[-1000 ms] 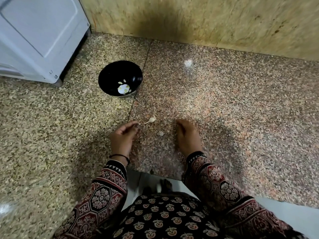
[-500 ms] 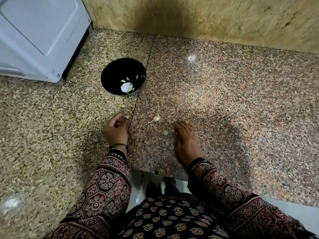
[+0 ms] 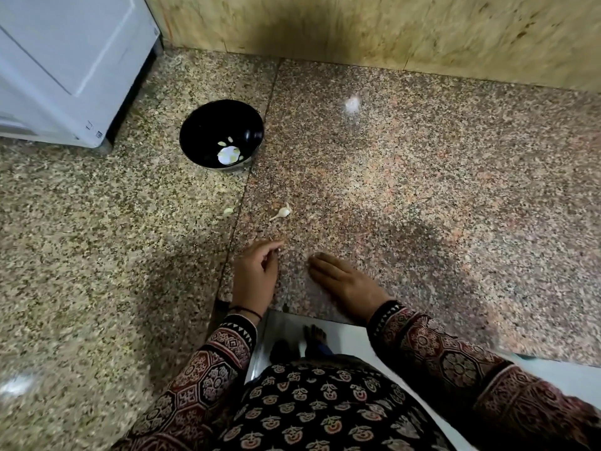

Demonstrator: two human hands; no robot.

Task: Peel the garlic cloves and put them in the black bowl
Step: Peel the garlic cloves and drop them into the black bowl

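Down on the granite counter (image 3: 422, 190) both hands are low and close to the near edge, right by the seam where the two slabs meet. The left hand (image 3: 255, 275) rests just to the right of that seam, fingers curled in loosely with the thumb and forefinger drawn narrow together at the tip; whether anything is pinched there cannot be told. The right hand (image 3: 344, 281) lies flat beside it, palm down, fingers straight and together, holding nothing that shows. Ahead of the left hand, apart from it, an unpeeled garlic clove (image 3: 283, 212) with its thin tail sits on the right slab just past the seam. Across the seam on the left slab lies a second small pale piece (image 3: 228, 211), clove or skin, hard to say. Farther back, straddling the left side of the seam, stands the black bowl (image 3: 208, 131), upright, with a few pale peeled cloves (image 3: 229, 153) gathered in its bottom next to a bright glare spot. A white appliance (image 3: 65, 60) fills the far left corner, near the bowl but not touching it, and a yellowish wall (image 3: 390, 30) runs along the back edge. Patterned sleeves (image 3: 432, 349) cover both forearms, and a dark thread band (image 3: 247, 310) circles the left wrist
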